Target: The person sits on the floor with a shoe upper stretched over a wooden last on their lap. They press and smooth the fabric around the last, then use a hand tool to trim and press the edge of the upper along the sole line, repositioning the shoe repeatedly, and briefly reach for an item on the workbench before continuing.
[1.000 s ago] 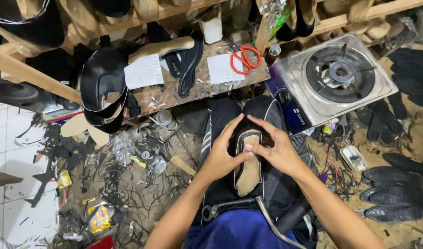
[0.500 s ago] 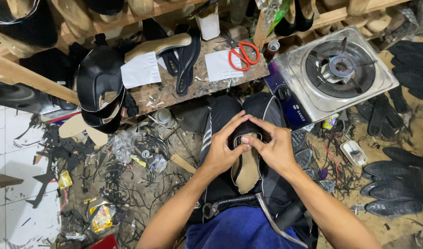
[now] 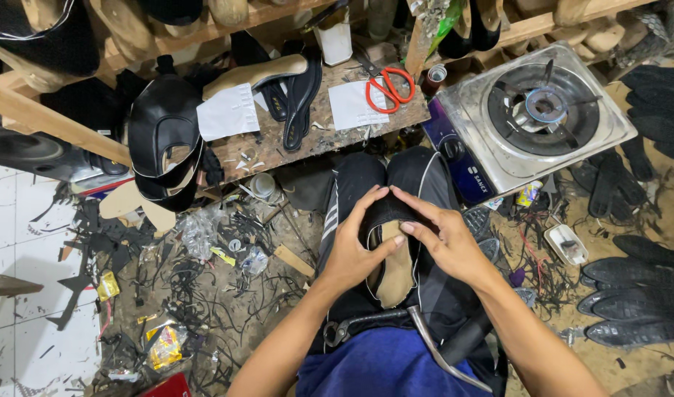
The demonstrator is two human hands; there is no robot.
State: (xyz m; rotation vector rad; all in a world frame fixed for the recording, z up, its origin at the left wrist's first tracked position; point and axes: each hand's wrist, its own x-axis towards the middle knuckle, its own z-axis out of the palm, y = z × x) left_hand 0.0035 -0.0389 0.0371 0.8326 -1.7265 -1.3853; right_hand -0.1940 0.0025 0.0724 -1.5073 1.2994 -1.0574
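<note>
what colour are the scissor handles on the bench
Red-orange handles on the scissors, clearest in the head view.

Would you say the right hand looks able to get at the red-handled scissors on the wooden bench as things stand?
Probably yes. The scissors lie in the open on the bench, with nothing over them, straight ahead of the right hand. That hand is now pressing on the shoe, so it would have to let go first.

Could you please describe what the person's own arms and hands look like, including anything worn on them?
Both forearms are bare, with no sleeves in view. The left hand and right hand wear no gloves, and no rings, watch or bracelets show. The fingernails look short.
</note>
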